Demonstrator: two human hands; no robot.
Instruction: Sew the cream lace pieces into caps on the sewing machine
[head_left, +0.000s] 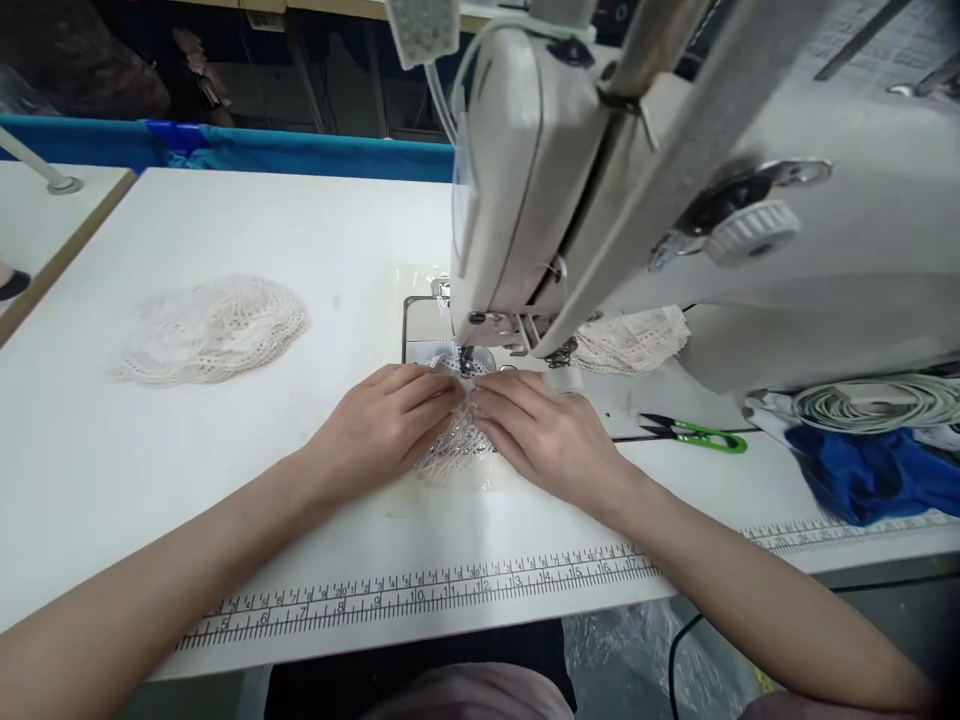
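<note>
My left hand (386, 415) and my right hand (544, 430) lie side by side on a small piece of white lace (454, 450), just in front of the presser foot (469, 362) of a white sewing machine (600, 200). The fingers of both hands are stretched out flat, pressing the lace onto the table, with fingertips almost meeting at the needle. The lace shows between and under the hands; part of it is hidden by them.
A heap of white lace pieces (214, 328) lies at the left of the white table (225, 230). More lace (637, 338) sits behind the machine arm. Green-handled snips (697, 435), blue cloth (870, 475) and coiled tape (877, 400) lie right. A printed ruler (420, 595) runs along the front edge.
</note>
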